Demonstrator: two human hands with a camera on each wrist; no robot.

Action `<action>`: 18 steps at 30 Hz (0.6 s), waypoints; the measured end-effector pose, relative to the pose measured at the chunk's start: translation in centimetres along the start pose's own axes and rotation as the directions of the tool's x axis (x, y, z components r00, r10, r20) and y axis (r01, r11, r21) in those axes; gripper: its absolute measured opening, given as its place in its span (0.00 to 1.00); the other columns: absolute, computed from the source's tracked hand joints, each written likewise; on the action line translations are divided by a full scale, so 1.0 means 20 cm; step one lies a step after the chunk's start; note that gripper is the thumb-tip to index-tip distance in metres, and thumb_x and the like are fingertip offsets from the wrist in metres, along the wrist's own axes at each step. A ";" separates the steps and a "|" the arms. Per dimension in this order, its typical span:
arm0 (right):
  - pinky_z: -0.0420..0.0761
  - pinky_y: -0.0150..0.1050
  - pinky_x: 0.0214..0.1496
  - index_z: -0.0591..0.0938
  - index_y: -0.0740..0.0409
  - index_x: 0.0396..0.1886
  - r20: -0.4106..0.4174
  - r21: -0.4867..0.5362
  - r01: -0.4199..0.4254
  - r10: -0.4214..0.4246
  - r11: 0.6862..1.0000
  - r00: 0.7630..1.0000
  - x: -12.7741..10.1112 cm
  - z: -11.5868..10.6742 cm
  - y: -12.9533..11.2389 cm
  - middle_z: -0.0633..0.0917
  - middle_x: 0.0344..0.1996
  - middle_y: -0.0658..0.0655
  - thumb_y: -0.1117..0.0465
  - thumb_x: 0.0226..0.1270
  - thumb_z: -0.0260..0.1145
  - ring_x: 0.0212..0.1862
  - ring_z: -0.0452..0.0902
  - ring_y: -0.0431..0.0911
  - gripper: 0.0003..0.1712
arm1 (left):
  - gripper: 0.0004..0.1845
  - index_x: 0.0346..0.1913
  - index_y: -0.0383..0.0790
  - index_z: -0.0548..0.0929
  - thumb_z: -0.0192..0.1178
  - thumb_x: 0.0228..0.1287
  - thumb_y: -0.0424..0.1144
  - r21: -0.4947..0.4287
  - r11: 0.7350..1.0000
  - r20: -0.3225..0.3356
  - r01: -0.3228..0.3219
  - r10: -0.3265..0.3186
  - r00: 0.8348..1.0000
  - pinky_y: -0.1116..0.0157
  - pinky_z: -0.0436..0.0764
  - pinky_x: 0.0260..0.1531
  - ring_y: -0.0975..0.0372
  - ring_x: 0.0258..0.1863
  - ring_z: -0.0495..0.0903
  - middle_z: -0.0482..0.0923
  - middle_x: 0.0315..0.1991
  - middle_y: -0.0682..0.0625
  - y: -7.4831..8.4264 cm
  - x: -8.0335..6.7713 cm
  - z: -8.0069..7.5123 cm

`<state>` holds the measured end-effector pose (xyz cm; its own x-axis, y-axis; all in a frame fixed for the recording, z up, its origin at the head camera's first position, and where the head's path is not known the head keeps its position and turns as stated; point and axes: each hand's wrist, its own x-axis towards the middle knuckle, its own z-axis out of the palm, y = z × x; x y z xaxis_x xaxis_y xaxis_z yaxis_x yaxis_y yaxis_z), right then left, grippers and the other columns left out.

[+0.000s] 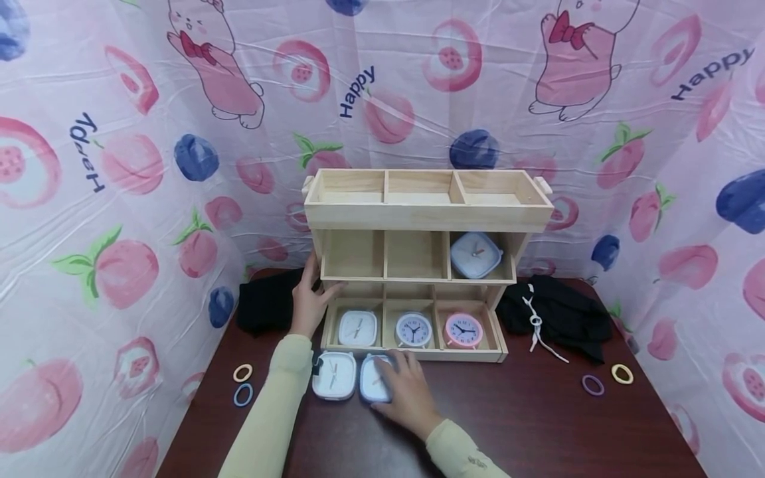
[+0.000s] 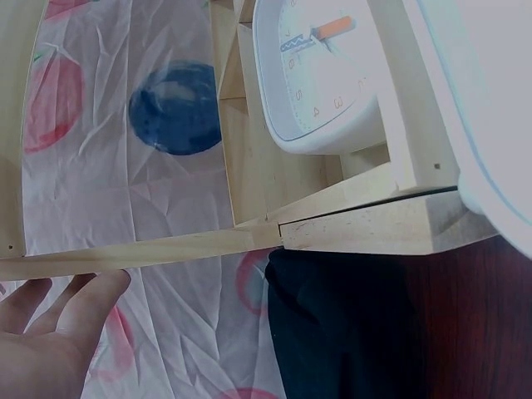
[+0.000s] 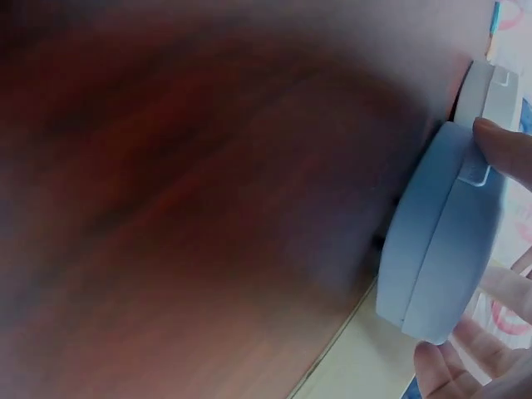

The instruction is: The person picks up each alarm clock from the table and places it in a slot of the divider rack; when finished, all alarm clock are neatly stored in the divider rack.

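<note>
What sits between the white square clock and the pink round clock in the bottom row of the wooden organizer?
In the head view, a pale round clock stands in the middle compartment, between the white square clock and the pink round clock.

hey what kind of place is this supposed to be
Probably a staged tabletop booth rather than a lived-in room: cartoon-print plastic sheeting walls in a dark wooden table, where a tiered wooden organizer holds small alarm clocks.

**Hidden and cut off**

The right hand (image 1: pixel 405 392) covers most of the pale blue square clock (image 1: pixel 375 380), so its dial is barely readable. In the right wrist view the table (image 3: pixel 191 208) is blurred. The left wrist view crops the white square clock (image 2: pixel 320 79) at the top edge.
</note>
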<state>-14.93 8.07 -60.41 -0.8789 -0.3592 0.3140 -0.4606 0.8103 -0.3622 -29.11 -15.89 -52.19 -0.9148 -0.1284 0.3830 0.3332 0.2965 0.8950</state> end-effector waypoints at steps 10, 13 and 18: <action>0.81 0.65 0.67 0.83 0.52 0.68 0.018 -0.012 0.022 -0.022 1.000 1.000 -0.13 -0.07 0.05 0.83 0.63 0.65 0.43 0.35 0.92 0.65 0.77 0.65 0.55 | 0.53 0.85 0.68 0.58 0.78 0.64 0.39 0.007 1.000 0.002 0.012 -0.012 1.000 0.41 0.77 0.72 0.48 0.79 0.71 0.70 0.80 0.41 0.00 0.00 0.00; 0.83 0.67 0.64 0.82 0.54 0.70 0.043 0.024 0.009 -0.010 1.000 0.999 -0.17 -0.10 0.06 0.82 0.64 0.69 0.45 0.36 0.92 0.63 0.80 0.68 0.56 | 0.53 0.85 0.70 0.58 0.78 0.65 0.40 0.011 1.000 0.001 0.015 -0.015 1.000 0.42 0.77 0.73 0.48 0.79 0.71 0.70 0.80 0.42 0.01 0.00 0.00; 0.86 0.66 0.60 0.82 0.55 0.70 0.043 0.042 0.003 -0.005 0.999 0.999 -0.21 -0.12 0.09 0.81 0.64 0.72 0.47 0.37 0.92 0.61 0.82 0.69 0.55 | 0.53 0.84 0.74 0.57 0.77 0.66 0.40 0.006 1.000 0.006 0.019 -0.019 1.000 0.42 0.77 0.73 0.49 0.79 0.70 0.69 0.80 0.43 0.00 0.00 0.00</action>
<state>-11.76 12.14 -60.17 -0.8809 -0.3830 0.2780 -0.4685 0.7887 -0.3981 -29.10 -15.86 -52.24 -0.9224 -0.1284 0.3644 0.3141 0.2997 0.9008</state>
